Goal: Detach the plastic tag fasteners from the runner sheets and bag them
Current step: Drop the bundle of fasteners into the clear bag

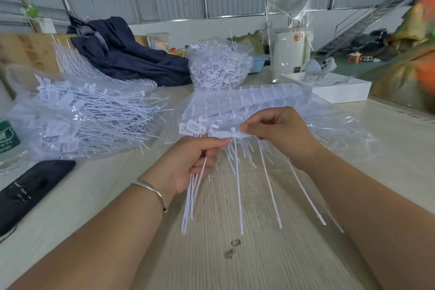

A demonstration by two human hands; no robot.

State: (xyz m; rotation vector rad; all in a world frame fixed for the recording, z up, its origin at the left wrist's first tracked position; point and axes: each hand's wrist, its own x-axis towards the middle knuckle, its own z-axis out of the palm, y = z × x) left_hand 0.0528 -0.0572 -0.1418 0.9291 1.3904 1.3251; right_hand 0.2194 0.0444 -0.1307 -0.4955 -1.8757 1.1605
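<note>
Because your left hand clenches a bundle of detached thin white plastic tag fasteners while your right hand pinches the white plastic runner sheet just above the pale wood-grain table, a hard twist could snap stems or spill the bundle. About 4 stems hang attached. Beyond the sheet lie 2 clear bags of fasteners; left of it, 1 black phone.
</note>
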